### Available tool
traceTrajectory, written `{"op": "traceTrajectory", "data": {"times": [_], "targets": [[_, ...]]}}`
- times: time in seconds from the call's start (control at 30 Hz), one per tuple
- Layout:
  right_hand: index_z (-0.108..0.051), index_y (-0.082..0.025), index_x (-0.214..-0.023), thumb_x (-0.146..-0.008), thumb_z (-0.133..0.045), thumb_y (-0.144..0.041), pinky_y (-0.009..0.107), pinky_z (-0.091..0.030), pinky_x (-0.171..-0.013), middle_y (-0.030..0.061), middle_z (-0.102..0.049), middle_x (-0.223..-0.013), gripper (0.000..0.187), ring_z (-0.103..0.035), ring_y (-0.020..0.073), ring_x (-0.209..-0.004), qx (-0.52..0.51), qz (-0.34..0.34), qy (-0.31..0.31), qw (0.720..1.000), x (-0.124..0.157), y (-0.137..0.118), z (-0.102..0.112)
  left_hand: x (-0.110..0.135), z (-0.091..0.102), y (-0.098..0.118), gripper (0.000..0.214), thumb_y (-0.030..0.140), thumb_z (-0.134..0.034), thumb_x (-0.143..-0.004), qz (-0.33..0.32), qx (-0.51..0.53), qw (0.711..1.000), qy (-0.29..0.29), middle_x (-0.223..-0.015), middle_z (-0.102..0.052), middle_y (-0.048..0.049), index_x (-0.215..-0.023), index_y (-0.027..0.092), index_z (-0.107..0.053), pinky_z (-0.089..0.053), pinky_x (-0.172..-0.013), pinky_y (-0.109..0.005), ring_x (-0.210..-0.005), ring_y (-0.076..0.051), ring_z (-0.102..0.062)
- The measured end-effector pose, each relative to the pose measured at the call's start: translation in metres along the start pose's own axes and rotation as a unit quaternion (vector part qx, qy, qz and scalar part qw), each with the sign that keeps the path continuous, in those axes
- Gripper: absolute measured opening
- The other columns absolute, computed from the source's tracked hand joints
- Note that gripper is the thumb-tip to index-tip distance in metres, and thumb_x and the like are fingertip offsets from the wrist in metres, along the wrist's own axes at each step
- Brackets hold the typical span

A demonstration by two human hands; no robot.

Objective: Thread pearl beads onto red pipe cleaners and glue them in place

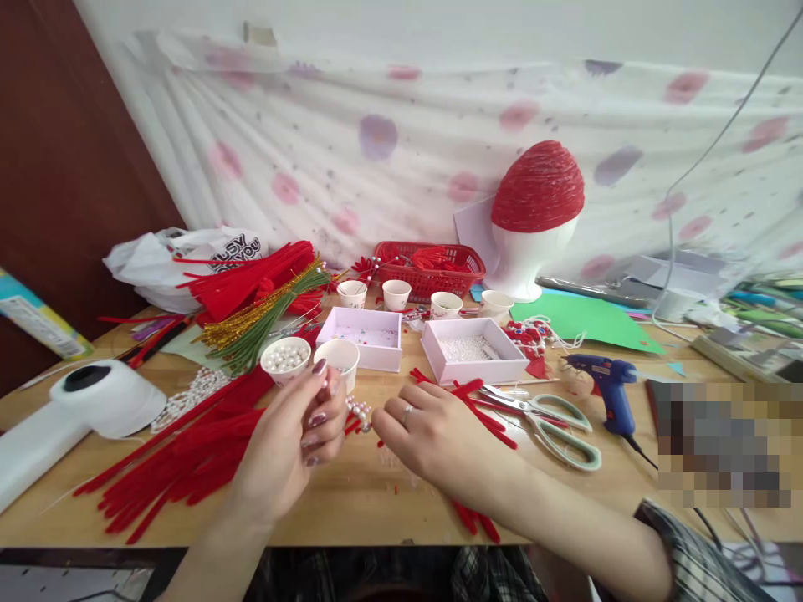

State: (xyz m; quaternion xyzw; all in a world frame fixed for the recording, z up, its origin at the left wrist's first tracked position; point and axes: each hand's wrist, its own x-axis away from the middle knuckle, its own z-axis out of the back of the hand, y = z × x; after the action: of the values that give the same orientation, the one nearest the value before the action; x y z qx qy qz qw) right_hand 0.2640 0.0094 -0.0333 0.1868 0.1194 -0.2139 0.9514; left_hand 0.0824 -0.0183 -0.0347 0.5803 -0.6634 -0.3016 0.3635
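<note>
My left hand (292, 439) is closed, thumb and fingers curled together in a pinch; whatever is between them is too small to name. Across from it, my right hand (432, 426), with a ring on one finger, is closed with its back up. A small pearl bead cluster (359, 410) with some red beside it sticks out at the right fingertips, in the gap between both hands. Just behind the left hand stand a paper cup of white pearls (285, 359) and another paper cup (339, 358). Red pipe cleaners (181, 460) lie left of my left hand; more red pipe cleaners (477, 410) lie by my right.
Scissors (552, 422) and a blue glue gun (606, 385) lie at right. Behind are white trays (370, 355) (448, 372), several paper cups, a red basket (432, 284) and a foam head (524, 251) wrapped in red. A white device (106, 410) stands at left.
</note>
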Motion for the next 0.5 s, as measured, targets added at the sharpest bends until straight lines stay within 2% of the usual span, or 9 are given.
{"op": "traceTrajectory", "data": {"times": [0.07, 0.13, 0.23, 0.3, 0.37, 0.43, 0.5], "targets": [[-0.059, -0.015, -0.082, -0.091, -0.056, -0.009, 0.033, -0.041, -0.059, 0.0024, -0.064, -0.070, 0.012, -0.056, 0.0198, -0.064, 0.007, 0.025, 0.039, 0.999, 0.005, -0.003, 0.004, -0.003, -0.005, 0.006, 0.026, 0.022, -0.057, -0.088, 0.065, 0.047, 0.997, -0.010, -0.055, -0.038, 0.0075, -0.064, 0.016, -0.048, -0.020, -0.033, -0.012, -0.039, -0.002, -0.018], [-0.061, -0.015, -0.083, -0.093, -0.054, -0.011, 0.033, -0.042, -0.058, 0.0028, -0.064, -0.070, 0.012, -0.055, 0.0194, -0.063, 0.007, 0.034, 0.060, 0.998, 0.009, -0.004, 0.006, -0.008, -0.010, 0.012, 0.020, 0.011, -0.048, -0.084, 0.116, 0.077, 0.990, 0.001, -0.061, -0.045, 0.0038, -0.065, 0.014, -0.052, -0.024, -0.034, -0.012, -0.040, -0.002, -0.024], [-0.063, -0.014, -0.086, -0.094, -0.051, -0.011, 0.033, -0.042, -0.056, 0.0030, -0.064, -0.070, 0.015, -0.054, 0.0188, -0.062, 0.003, 0.037, 0.076, 0.996, 0.014, -0.005, 0.007, -0.015, -0.013, 0.014, 0.016, 0.009, -0.048, -0.080, 0.136, 0.071, 0.988, -0.002, -0.060, -0.041, 0.0044, -0.066, 0.013, -0.056, -0.025, -0.035, -0.013, -0.041, -0.003, -0.024], [-0.065, -0.014, -0.087, -0.094, -0.052, -0.010, 0.032, -0.043, -0.056, 0.0026, -0.063, -0.068, 0.015, -0.054, 0.0181, -0.060, 0.000, 0.044, 0.086, 0.995, 0.015, -0.004, 0.007, -0.017, -0.014, 0.014, 0.015, 0.016, -0.053, -0.081, 0.100, -0.003, 0.995, -0.022, -0.053, -0.030, 0.0085, -0.069, 0.014, -0.061, -0.018, -0.033, -0.013, -0.041, -0.004, -0.015], [-0.066, -0.012, -0.089, -0.095, -0.051, -0.010, 0.032, -0.045, -0.058, 0.0033, -0.065, -0.070, 0.016, -0.056, 0.0180, -0.061, -0.006, 0.058, 0.108, 0.992, 0.017, -0.002, 0.007, -0.016, -0.014, 0.013, 0.011, 0.023, -0.061, -0.082, 0.032, -0.137, 0.989, -0.036, -0.050, -0.026, 0.0104, -0.079, 0.015, -0.068, -0.013, -0.034, -0.014, -0.041, -0.004, -0.013], [-0.067, -0.011, -0.092, -0.096, -0.049, -0.011, 0.033, -0.048, -0.062, 0.0063, -0.069, -0.076, 0.019, -0.060, 0.0191, -0.067, -0.013, 0.072, 0.130, 0.989, 0.018, -0.002, 0.007, -0.014, -0.017, 0.014, 0.015, 0.029, -0.068, -0.080, -0.039, -0.277, 0.959, -0.054, -0.049, -0.030, 0.0092, -0.086, 0.017, -0.073, -0.014, -0.036, -0.016, -0.042, -0.005, -0.018], [-0.068, -0.012, -0.091, -0.097, -0.046, -0.010, 0.034, -0.049, -0.067, 0.0086, -0.071, -0.080, 0.023, -0.062, 0.0204, -0.074, -0.021, 0.073, 0.149, 0.986, 0.019, -0.003, 0.006, -0.011, -0.021, 0.013, 0.017, 0.031, -0.074, -0.075, -0.071, -0.373, 0.921, -0.087, -0.049, -0.034, 0.0075, -0.086, 0.019, -0.077, -0.018, -0.038, -0.018, -0.043, -0.007, -0.024]]}}
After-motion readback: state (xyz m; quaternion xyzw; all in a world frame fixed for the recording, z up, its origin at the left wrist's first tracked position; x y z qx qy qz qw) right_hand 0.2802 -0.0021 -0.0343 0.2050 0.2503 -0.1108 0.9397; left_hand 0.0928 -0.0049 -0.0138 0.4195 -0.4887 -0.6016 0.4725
